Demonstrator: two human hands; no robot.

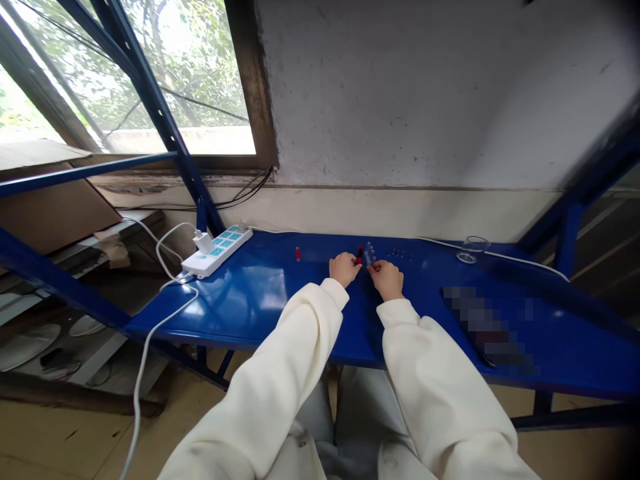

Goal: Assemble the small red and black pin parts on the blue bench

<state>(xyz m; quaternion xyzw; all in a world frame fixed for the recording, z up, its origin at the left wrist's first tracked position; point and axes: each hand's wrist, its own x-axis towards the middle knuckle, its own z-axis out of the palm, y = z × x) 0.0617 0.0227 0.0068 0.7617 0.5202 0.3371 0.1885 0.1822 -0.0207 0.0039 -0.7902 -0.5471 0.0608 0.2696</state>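
My left hand [344,269] is closed, its fingertips pinched at a small red piece [359,261]. A small black piece [360,251] stands just behind those fingers. Close by on the right, my right hand [387,279] is also closed, thumb and finger pressed together at the near end of a cluster of small clear pieces [369,252]. What lies inside that pinch is too small to make out. A small upright red piece with a pale top [298,254] stands apart to the left. More tiny clear pieces [397,253] sit in a row beyond my right hand.
The blue metal table [240,313] runs along the wall. A white power strip [217,252] with a plugged-in cable lies at left. At right are a clear round container [471,251] and a dark, blurred flat object [487,327]. Blue posts frame both ends.
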